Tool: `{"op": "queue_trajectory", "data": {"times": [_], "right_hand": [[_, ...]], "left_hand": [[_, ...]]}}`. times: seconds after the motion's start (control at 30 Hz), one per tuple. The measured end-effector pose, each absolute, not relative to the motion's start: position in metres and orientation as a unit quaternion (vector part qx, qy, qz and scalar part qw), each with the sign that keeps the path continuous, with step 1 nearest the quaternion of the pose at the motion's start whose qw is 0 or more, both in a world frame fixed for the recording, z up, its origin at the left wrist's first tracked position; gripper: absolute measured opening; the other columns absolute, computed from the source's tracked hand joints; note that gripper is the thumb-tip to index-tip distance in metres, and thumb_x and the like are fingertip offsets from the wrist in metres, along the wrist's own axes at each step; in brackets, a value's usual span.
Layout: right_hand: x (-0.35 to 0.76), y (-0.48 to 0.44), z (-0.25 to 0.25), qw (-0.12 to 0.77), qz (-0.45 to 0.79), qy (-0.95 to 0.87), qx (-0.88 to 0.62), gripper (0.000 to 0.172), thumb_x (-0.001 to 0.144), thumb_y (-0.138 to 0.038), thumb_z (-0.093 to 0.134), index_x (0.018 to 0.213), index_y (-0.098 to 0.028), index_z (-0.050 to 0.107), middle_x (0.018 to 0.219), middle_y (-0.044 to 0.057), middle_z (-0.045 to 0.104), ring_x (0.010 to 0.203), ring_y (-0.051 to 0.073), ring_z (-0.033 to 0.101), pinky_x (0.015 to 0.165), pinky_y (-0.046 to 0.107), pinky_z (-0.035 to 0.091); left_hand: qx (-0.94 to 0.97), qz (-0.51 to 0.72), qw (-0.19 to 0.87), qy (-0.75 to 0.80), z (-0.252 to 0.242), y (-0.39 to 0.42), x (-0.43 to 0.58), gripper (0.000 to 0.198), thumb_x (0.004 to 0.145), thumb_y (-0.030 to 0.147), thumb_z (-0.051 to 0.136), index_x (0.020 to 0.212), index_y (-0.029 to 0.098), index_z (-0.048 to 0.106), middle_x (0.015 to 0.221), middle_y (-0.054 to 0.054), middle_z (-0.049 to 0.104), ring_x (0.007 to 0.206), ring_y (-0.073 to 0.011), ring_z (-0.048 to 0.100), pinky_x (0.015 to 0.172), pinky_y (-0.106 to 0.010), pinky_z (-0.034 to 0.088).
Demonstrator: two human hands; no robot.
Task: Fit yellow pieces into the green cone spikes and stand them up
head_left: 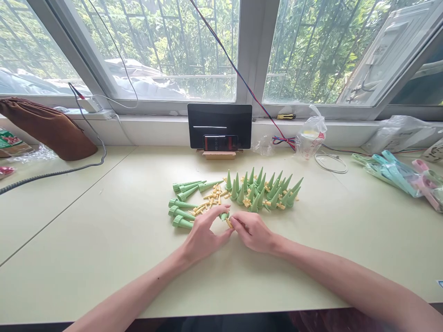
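Presently, left hand [202, 237]: fingers pinched narrow on a small green cone [224, 215], low over the table [104, 221], just in front of the piles
Right hand [254, 233]: fingertips closed on a little yellow plug [229, 223]; it touches the cone's end
Step in hand: by the look of it, plug meeting cone; whether it is seated I cannot tell, the fingers hide the joint
Next move: seems to call for a straight, square push with both pinches firm; the parts are tiny
Lying cones [182, 214]: on their sides, left of the hands
Standing cones [263, 191]: upright in a tight cluster, behind the right hand
Loose plugs [211, 198]: scattered between the two groups
Screen [219, 124]: propped at the window sill, a phone [220, 142] leaning against it
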State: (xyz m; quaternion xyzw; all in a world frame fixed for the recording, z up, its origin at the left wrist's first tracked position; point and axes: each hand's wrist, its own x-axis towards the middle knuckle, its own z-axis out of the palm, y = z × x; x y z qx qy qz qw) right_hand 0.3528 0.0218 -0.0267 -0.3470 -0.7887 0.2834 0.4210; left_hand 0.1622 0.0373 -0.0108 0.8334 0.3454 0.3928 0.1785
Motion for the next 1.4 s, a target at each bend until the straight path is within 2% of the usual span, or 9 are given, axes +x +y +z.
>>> {"op": "queue_trajectory", "data": {"times": [0.23,0.37,0.53,0.67,0.8,0.93,1.0,1.17,1.4], "right_hand": [[0.352,0.022,-0.026,0.419,0.282,-0.785,-0.359,0.03,0.102,-0.027,0.038,0.074,-0.021,0.043,0.064,-0.003,0.043,0.057,0.012,0.038,0.056,0.025,0.034],[0.353,0.023,-0.028,0.433,0.278,-0.776,-0.365,0.029,0.103,-0.028,0.038,0.076,-0.02,0.048,0.065,-0.003,0.045,0.057,0.012,0.04,0.056,0.025,0.035],[0.353,0.023,-0.029,0.459,0.296,-0.737,-0.397,0.028,0.104,-0.03,0.039,0.082,-0.02,0.053,0.068,-0.002,0.052,0.056,0.011,0.046,0.054,0.023,0.038],[0.352,0.023,-0.028,0.475,0.319,-0.713,-0.406,0.028,0.104,-0.034,0.04,0.087,-0.019,0.056,0.075,0.001,0.06,0.054,0.01,0.051,0.052,0.022,0.042],[0.352,0.022,-0.026,0.48,0.326,-0.705,-0.409,0.024,0.103,-0.036,0.044,0.091,-0.019,0.057,0.074,0.001,0.06,0.053,0.011,0.051,0.052,0.023,0.043],[0.351,0.022,-0.024,0.475,0.338,-0.698,-0.415,0.019,0.1,-0.036,0.05,0.095,-0.019,0.057,0.071,0.0,0.058,0.055,0.012,0.051,0.049,0.023,0.039],[0.351,0.023,-0.022,0.468,0.333,-0.703,-0.418,0.019,0.099,-0.036,0.05,0.093,-0.019,0.057,0.069,-0.001,0.055,0.055,0.012,0.048,0.049,0.023,0.037],[0.352,0.025,-0.02,0.442,0.3,-0.74,-0.409,0.034,0.103,-0.034,0.042,0.073,-0.02,0.05,0.063,-0.003,0.046,0.055,0.011,0.041,0.055,0.025,0.036],[0.352,0.025,-0.026,0.471,0.263,-0.733,-0.414,0.034,0.103,-0.032,0.042,0.072,-0.02,0.048,0.065,-0.002,0.049,0.057,0.012,0.044,0.056,0.025,0.036]], "left_hand": [[0.821,0.397,0.206,0.354,-0.011,0.037,0.164,0.028,0.079,0.017,0.069,0.105,0.022,0.059,0.121,-0.01,0.072,0.107,-0.0249,0.071,0.093,-0.039,0.059],[0.816,0.398,0.218,0.357,-0.01,0.037,0.165,0.033,0.08,0.017,0.07,0.112,0.022,0.059,0.123,-0.01,0.07,0.111,-0.0249,0.069,0.091,-0.039,0.061],[0.805,0.406,0.257,0.347,-0.01,0.04,0.163,0.038,0.083,0.021,0.072,0.119,0.024,0.058,0.128,-0.008,0.066,0.123,-0.0242,0.061,0.095,-0.039,0.06],[0.796,0.418,0.273,0.34,-0.012,0.042,0.163,0.025,0.091,0.017,0.061,0.115,0.022,0.06,0.122,-0.008,0.067,0.115,-0.0211,0.065,0.091,-0.038,0.063],[0.793,0.423,0.273,0.343,-0.011,0.043,0.164,0.017,0.093,0.017,0.056,0.109,0.021,0.063,0.115,-0.008,0.068,0.109,-0.0205,0.068,0.086,-0.036,0.065],[0.786,0.44,0.27,0.34,-0.01,0.043,0.164,0.012,0.094,0.022,0.056,0.105,0.02,0.063,0.115,-0.009,0.068,0.106,-0.0211,0.068,0.084,-0.036,0.066],[0.78,0.45,0.27,0.342,-0.009,0.043,0.164,0.011,0.095,0.024,0.056,0.104,0.02,0.062,0.116,-0.01,0.068,0.106,-0.0217,0.069,0.083,-0.037,0.066],[0.768,0.455,0.275,0.356,-0.008,0.043,0.163,0.01,0.095,0.025,0.056,0.102,0.02,0.061,0.116,-0.01,0.068,0.109,-0.0223,0.068,0.083,-0.037,0.066],[0.745,0.444,0.339,0.366,-0.001,0.039,0.165,0.022,0.092,0.023,0.06,0.113,0.021,0.061,0.115,-0.009,0.065,0.11,-0.0228,0.067,0.089,-0.039,0.063]]}}
